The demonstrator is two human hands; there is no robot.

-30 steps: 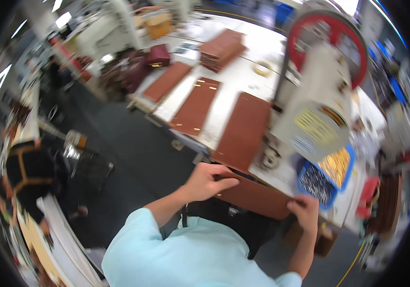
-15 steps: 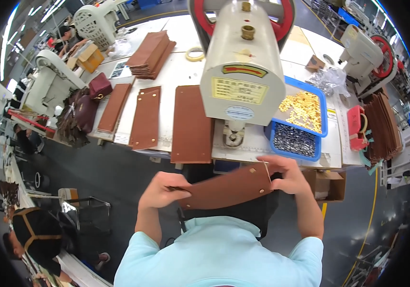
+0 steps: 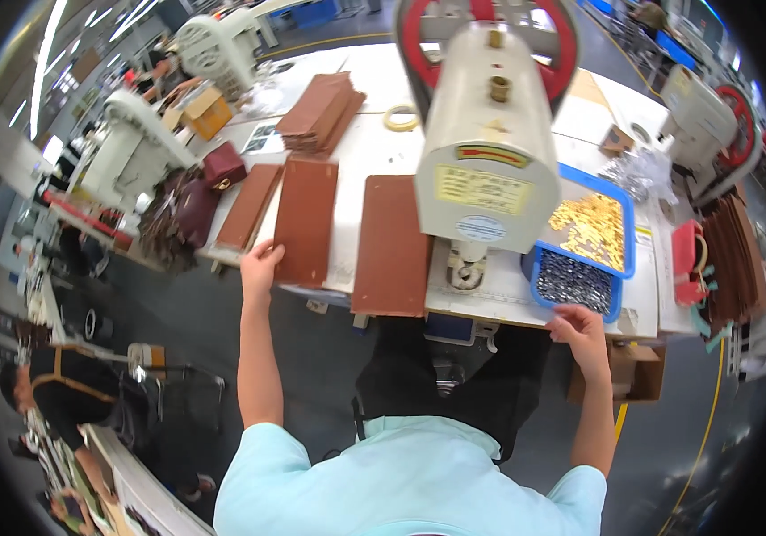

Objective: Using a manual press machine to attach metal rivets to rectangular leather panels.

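A brown leather panel (image 3: pixel 306 219) lies on the white table, its long side running away from me. My left hand (image 3: pixel 261 266) is at its near left edge, thumb and fingers closed on that side. Off to the right, my right hand (image 3: pixel 583 334) hangs just in front of the table edge, near the blue tray of dark metal pieces (image 3: pixel 577 282). Its fingers are loosely bent and apart, with nothing visible in them. Another brown panel (image 3: pixel 391 246) lies between my left hand and the cream press (image 3: pixel 488 196).
Gold-coloured metal pieces (image 3: pixel 590 232) fill a second blue tray behind the dark ones. A stack of brown panels (image 3: pixel 320 112) and a tape roll (image 3: pixel 401 118) lie farther back. Narrow panels (image 3: pixel 250 205) are at left; an open cardboard box (image 3: pixel 637 372) stands below the right table edge.
The studded panel held between both hands has gone down onto the left pile, which now shows no studs on top. My right hand has let go; the hands have moved apart. The view has shifted.
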